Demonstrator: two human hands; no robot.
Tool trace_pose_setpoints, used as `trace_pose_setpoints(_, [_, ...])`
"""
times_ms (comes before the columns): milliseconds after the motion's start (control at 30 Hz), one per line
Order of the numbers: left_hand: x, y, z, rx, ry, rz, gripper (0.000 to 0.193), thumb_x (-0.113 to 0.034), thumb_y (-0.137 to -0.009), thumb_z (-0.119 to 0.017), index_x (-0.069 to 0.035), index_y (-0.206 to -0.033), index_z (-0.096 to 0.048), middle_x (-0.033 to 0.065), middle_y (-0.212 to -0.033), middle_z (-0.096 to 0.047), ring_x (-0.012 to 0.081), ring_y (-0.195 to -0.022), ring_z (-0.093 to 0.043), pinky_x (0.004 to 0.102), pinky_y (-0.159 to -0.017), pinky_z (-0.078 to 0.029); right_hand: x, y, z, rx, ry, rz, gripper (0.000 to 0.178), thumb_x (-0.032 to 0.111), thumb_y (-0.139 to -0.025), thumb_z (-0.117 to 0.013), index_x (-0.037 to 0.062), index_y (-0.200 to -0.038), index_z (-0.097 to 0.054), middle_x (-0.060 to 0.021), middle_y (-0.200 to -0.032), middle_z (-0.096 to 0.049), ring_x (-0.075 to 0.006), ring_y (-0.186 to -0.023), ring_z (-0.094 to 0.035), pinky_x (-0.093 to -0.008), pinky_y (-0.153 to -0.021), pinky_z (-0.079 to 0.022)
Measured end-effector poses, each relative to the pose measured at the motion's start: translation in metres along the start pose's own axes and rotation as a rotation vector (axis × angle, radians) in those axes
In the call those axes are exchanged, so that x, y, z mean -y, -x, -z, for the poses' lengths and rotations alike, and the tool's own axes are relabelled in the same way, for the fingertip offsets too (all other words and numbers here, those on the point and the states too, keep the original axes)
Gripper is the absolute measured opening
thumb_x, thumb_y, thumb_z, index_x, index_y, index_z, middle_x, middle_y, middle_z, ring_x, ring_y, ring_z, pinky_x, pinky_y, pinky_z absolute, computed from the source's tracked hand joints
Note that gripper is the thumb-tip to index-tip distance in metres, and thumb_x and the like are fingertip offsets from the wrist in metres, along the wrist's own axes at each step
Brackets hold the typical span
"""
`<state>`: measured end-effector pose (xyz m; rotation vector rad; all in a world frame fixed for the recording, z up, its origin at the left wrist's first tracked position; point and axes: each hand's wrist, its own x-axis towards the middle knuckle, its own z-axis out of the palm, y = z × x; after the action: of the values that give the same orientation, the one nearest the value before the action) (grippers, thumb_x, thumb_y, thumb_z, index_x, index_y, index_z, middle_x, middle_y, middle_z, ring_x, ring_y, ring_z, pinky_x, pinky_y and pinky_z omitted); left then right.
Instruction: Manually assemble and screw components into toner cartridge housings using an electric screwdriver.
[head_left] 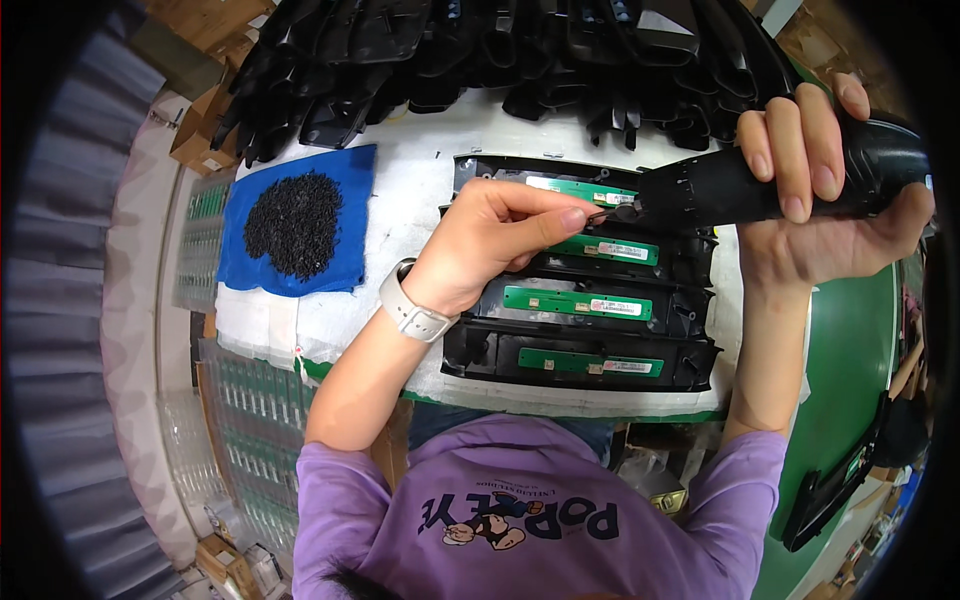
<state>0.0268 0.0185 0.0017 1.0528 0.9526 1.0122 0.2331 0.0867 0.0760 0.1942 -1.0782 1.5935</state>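
My right hand point(800, 190) is wrapped round a long black moulded plastic part point(715, 188), held up over the table. Its narrow end points left, toward my left hand point(495, 235). Thumb and forefinger of that left hand are pinched on a small dark piece point(598, 216) at the part's narrow end; its exact kind is too small to tell. Below both hands, several black plastic panels point(480, 350) lie in a stack of rows, each carrying a green circuit board point(570, 302) with a white label. The raised part and my left hand cover some of the upper panels.
Left on the white-covered table point(400, 180), a blue cloth point(350, 195) bears a heap of tiny black pieces point(295, 225). Many black plastic parts point(490, 50) are piled along the back. To the right is a green surface point(850, 330) with another black panel point(835, 485).
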Motion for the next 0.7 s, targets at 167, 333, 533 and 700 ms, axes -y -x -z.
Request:
trace_pose_setpoints(167, [0.003, 0.001, -0.002, 0.021, 0.067, -0.004, 0.019, -0.014, -0.085, -0.062, -0.001, -0.098, -0.068, -0.0016, -0.069, -0.058, 0.0013, -0.052, -0.035, 0.0160, -0.046, -0.027, -0.007, 0.000, -0.005, 0.006, 0.038, 0.057, 0.055, 0.046, -0.074, -0.064, 0.0033, -0.104, -0.045, 0.0015, -0.064, -0.046, -0.0093, -0.050, -0.044, -0.0263, -0.063, -0.037])
trace_pose_setpoints(333, [0.002, 0.001, -0.005, -0.012, 0.050, -0.018, 0.015, -0.008, -0.083, -0.064, 0.000, -0.094, -0.068, -0.0013, -0.068, -0.059, 0.0015, -0.053, -0.039, 0.0158, -0.046, -0.030, -0.006, -0.001, -0.005, 0.080, 0.031, -0.013, 0.055, 0.047, -0.077, -0.061, 0.0030, -0.106, -0.046, 0.0011, -0.064, -0.046, -0.0090, -0.050, -0.044, -0.0257, -0.062, -0.037])
trace_pose_setpoints(533, [-0.001, 0.006, -0.008, -0.004, -0.432, -0.125, 0.011, -0.005, -0.076, -0.070, 0.000, -0.085, -0.069, 0.0003, -0.064, -0.060, 0.0026, -0.050, -0.042, 0.0176, -0.047, -0.032, -0.002, -0.010, 0.003, 0.206, 0.028, -0.195, 0.053, 0.047, -0.082, -0.055, 0.0024, -0.109, -0.044, 0.0003, -0.067, -0.046, -0.0093, -0.050, -0.044, -0.0253, -0.062, -0.037])
trace_pose_setpoints(700, [0.006, 0.004, -0.015, -0.077, -0.756, -0.563, 0.010, -0.006, -0.071, -0.072, -0.002, -0.079, -0.068, 0.0041, -0.060, -0.058, 0.0071, -0.047, -0.046, 0.0211, -0.044, -0.034, -0.007, -0.008, -0.005, 0.061, 0.151, -0.265, 0.050, 0.046, -0.088, -0.044, 0.0014, -0.110, -0.043, -0.0004, -0.065, -0.045, -0.0100, -0.048, -0.041, -0.0262, -0.061, -0.037])
